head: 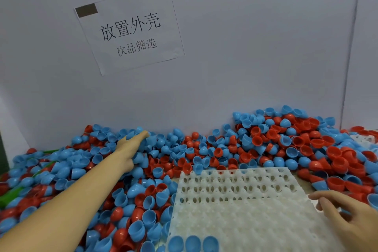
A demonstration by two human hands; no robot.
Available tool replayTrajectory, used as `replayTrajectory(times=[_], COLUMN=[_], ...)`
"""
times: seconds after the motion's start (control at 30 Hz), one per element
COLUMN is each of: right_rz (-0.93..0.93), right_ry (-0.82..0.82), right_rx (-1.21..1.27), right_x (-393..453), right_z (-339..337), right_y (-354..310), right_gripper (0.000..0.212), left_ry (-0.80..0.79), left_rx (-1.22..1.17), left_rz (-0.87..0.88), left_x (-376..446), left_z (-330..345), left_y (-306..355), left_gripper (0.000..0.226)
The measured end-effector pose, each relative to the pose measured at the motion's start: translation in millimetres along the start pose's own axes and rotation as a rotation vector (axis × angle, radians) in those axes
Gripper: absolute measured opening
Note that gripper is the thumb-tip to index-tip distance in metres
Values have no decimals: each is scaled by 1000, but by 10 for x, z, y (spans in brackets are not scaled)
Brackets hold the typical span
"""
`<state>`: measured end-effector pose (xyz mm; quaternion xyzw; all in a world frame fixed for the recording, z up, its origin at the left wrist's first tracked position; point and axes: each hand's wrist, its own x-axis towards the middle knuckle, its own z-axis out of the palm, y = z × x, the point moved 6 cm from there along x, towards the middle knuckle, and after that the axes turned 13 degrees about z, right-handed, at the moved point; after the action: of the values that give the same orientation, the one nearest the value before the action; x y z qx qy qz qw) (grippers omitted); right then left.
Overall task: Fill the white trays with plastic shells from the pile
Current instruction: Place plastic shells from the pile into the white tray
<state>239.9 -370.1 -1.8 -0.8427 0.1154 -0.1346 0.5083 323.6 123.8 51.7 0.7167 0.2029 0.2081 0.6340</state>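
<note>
1. Heaped red and blue plastic half-shells (pixel 204 153), banked against the pale back wall (pixel 245 47) across the whole width of the tabletop (pixel 304 185); deepest at far right, thick again along the left side.
2. White moulded plastic tray with rows of cup-shaped pockets (pixel 237 200), lying flat at near centre-right, long axis running roughly from the viewer toward the wall; far edge touching the heap, left edge crowded by loose shells.
3. Three blue shells seated dome-up in the tray's nearest row (pixel 192 243); every other visible pocket unfilled, so barely begun by the look of it.
4. Left hand (pixel 131 145) stretched far forward and leftward, well apart from the tray, fingers extended and pressed in among blue shells near the wall; whether anything is pinched beneath, cannot tell.
5. Right hand (pixel 347 217) at the tray's near right corner, fingers loosely bent, tips resting on or just over the edge, gripping nothing visible.
6. Deciding relation: shells gathered by the left hand lie up and left of the tray, so a draw back toward the right and near side probably needed; right hand nearer the pockets, left nearer the supply.
7. Open room: bare strip of tabletop just right of the tray; second white tray (pixel 366 139) half buried at far right.
8. Printed paper sign (pixel 131 28) taped to the wall, clear of the work.
</note>
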Motion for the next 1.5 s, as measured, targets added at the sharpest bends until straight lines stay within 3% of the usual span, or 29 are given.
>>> replayTrajectory(times=[0.23,0.6,0.83,1.1,1.2,1.3,1.4,1.5], right_rz=[-13,-66,-71,1,75,133,89,-63], right_ry=[10,24,29,22,14,28,3,3], right_rx=[-1,16,31,28,53,49,-2,-58], right_x=[22,96,143,250,327,381,326,26], right_z=[2,48,25,49,25,0,-123,-284], right_y=[44,215,325,526,632,640,403,-351], right_gripper=[29,35,34,28,27,27,26,21], left_ry=[-46,-12,51,-8,-34,-40,-31,-64], left_rx=[-531,-921,-1023,-1018,-999,-1026,-1039,-1051], left_rz=[-56,33,-7,-35,-41,-53,-58,-33], left_x=[-316,-1410,-1792,-1870,-1909,-1928,-1908,-1915], left_z=[-82,-219,-233,-194,-170,-154,-165,-147], left_y=[29,-170,-299,-379,-350,-374,-397,-370], left_gripper=[22,28,26,24,43,44,47,35])
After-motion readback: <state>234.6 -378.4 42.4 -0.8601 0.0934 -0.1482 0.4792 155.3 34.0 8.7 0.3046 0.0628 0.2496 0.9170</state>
